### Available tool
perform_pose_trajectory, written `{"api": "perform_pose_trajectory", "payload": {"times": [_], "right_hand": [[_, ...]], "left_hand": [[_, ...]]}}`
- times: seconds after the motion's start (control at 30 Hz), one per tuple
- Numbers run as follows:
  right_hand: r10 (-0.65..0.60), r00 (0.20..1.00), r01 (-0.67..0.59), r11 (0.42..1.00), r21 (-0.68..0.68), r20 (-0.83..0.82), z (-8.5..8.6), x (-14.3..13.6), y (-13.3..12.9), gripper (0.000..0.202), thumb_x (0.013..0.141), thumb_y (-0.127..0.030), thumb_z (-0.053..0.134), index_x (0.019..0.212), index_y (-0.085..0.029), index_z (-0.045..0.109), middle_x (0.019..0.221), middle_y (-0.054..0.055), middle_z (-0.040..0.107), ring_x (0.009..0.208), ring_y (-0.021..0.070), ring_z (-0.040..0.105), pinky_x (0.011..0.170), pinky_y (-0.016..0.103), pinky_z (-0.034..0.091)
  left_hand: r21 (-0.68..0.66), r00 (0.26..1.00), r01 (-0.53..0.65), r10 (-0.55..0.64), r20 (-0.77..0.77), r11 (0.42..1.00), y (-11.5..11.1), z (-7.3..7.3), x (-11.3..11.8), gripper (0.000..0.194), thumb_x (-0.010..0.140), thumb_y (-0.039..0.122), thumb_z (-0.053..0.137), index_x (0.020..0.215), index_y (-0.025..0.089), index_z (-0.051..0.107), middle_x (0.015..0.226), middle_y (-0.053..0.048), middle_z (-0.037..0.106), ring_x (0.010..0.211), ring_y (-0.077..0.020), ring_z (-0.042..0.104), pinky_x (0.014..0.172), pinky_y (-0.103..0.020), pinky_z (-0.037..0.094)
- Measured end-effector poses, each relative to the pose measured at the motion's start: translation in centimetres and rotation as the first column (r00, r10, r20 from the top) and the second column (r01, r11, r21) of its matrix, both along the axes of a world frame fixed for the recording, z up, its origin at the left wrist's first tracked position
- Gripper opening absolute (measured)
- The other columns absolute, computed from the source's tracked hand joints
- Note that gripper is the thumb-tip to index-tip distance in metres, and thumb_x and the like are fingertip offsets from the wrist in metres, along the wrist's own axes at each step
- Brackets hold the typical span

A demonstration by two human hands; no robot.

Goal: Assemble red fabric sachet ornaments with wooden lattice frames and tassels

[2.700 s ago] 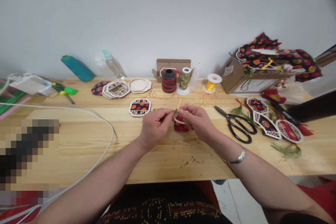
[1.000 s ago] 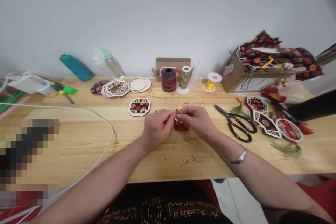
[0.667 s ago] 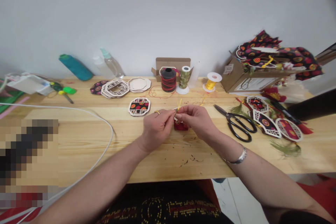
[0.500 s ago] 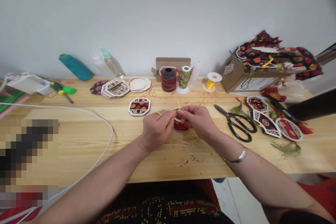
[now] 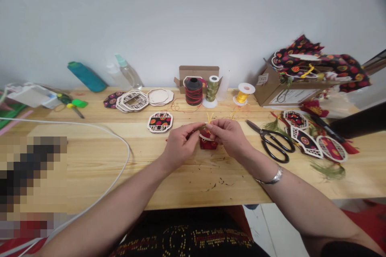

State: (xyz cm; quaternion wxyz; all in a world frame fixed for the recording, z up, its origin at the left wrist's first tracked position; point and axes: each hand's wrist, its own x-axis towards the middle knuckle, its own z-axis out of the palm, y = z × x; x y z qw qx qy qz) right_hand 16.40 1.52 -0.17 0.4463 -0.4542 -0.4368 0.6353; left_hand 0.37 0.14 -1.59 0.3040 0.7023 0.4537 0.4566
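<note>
Our right hand [image 5: 229, 134] pinches yellow cord [image 5: 210, 120] by the red piece [image 5: 208, 144]; our left hand [image 5: 180, 142] is close, but we can't tell its grip. Loose ends look unfinished.

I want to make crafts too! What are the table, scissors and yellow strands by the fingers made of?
Table: probably wood, smooth and pale, with grain lines. Scissors: probably metal, with thin dark blades; handles shiny black, maybe coated. Yellow strands: perhaps cord, being thin; finish too small to tell.
</note>
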Motion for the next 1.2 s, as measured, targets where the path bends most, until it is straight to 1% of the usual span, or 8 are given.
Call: {"api": "perform_pose_trajectory", "payload": {"times": [0.1, 0.17, 0.23, 0.33, 0.43, 0.53, 0.8, 1.2], "right_hand": [[-0.004, 1.000, 0.004, 1.000, 0.017, 0.008, -0.02, 0.17, 0.14, 0.032, 0.063, -0.043, 0.075, 0.061, -0.014, 0.060, 0.046, -0.004, 0.054, 0.038, 0.0032, 0.034, 0.038, 0.019, 0.024], [-0.014, 1.000, 0.013, 1.000, 0.026, 0.024, -0.03, 0.19, 0.17, 0.032, 0.063, -0.042, 0.075, 0.060, -0.014, 0.060, 0.046, -0.004, 0.053, 0.039, 0.0036, 0.036, 0.038, 0.019, 0.025], [-0.023, 0.999, 0.021, 0.999, 0.037, 0.036, -0.03, 0.13, 0.12, 0.032, 0.062, -0.042, 0.075, 0.061, -0.014, 0.061, 0.046, -0.004, 0.053, 0.040, 0.0041, 0.037, 0.038, 0.019, 0.026], [-0.005, 0.999, 0.004, 0.999, 0.044, 0.031, 0.02, -0.03, -0.08, 0.033, 0.062, -0.044, 0.076, 0.062, -0.014, 0.062, 0.047, -0.004, 0.054, 0.041, 0.0048, 0.040, 0.039, 0.018, 0.030], [0.021, 1.000, -0.021, 0.999, 0.026, 0.019, 0.07, -0.11, -0.29, 0.034, 0.062, -0.046, 0.076, 0.061, -0.014, 0.062, 0.050, -0.004, 0.054, 0.043, 0.0054, 0.043, 0.041, 0.019, 0.033], [0.044, 0.998, -0.045, 0.999, 0.023, 0.035, 0.13, -0.07, -0.39, 0.034, 0.064, -0.045, 0.075, 0.061, -0.014, 0.062, 0.050, -0.003, 0.054, 0.043, 0.0056, 0.043, 0.041, 0.020, 0.034], [0.007, 0.998, -0.011, 0.998, 0.066, 0.060, 0.42, 0.02, -0.25, 0.030, 0.064, -0.041, 0.075, 0.060, -0.014, 0.062, 0.048, -0.004, 0.053, 0.043, 0.0052, 0.040, 0.041, 0.019, 0.032], [0.028, 0.999, -0.027, 1.000, 0.011, -0.035, 0.13, 0.00, -0.15, 0.035, 0.060, -0.045, 0.077, 0.059, -0.014, 0.061, 0.046, -0.004, 0.052, 0.038, 0.0043, 0.037, 0.037, 0.019, 0.029]], "left_hand": [[-0.021, 0.999, -0.024, 0.025, 0.023, 0.999, -0.07, 0.29, -0.11, 0.031, 0.086, 0.015, 0.048, 0.110, 0.015, 0.068, 0.081, -0.005, 0.075, 0.067, -0.0154, 0.068, 0.065, -0.028, 0.056], [0.126, 0.994, -0.101, 0.106, -0.035, 0.987, -0.14, 0.58, -0.14, 0.029, 0.088, 0.016, 0.048, 0.110, 0.015, 0.067, 0.105, -0.011, 0.072, 0.089, -0.0187, 0.068, 0.082, -0.034, 0.055], [0.342, 0.974, -0.154, 0.200, -0.103, 0.927, -0.19, 0.76, -0.13, 0.028, 0.088, 0.016, 0.050, 0.111, 0.015, 0.067, 0.128, -0.014, 0.061, 0.114, -0.0236, 0.059, 0.099, -0.043, 0.046], [0.503, 0.962, -0.100, 0.212, -0.171, 0.858, -0.27, 0.60, -0.08, 0.029, 0.088, 0.016, 0.055, 0.115, 0.015, 0.063, 0.127, -0.015, 0.061, 0.119, -0.0244, 0.055, 0.103, -0.044, 0.042], [0.483, 0.964, -0.006, 0.133, -0.230, 0.875, -0.32, 0.15, 0.01, 0.034, 0.085, 0.021, 0.063, 0.119, 0.015, 0.060, 0.111, -0.012, 0.069, 0.105, -0.0208, 0.063, 0.093, -0.035, 0.051], [0.432, 0.961, 0.009, 0.111, -0.252, 0.902, -0.30, -0.12, 0.09, 0.031, 0.085, 0.017, 0.062, 0.116, 0.015, 0.061, 0.103, -0.009, 0.072, 0.094, -0.0179, 0.067, 0.084, -0.030, 0.054], [0.391, 0.977, 0.053, 0.034, -0.212, 0.919, -0.16, -0.08, 0.16, 0.028, 0.090, 0.007, 0.047, 0.114, 0.013, 0.062, 0.095, -0.009, 0.071, 0.088, -0.0152, 0.066, 0.078, -0.028, 0.054], [0.607, 0.936, 0.024, 0.195, -0.292, 0.794, -0.29, -0.11, 0.17, 0.025, 0.085, 0.008, 0.059, 0.110, 0.011, 0.064, 0.092, -0.010, 0.072, 0.083, -0.0153, 0.068, 0.076, -0.024, 0.054]]}}
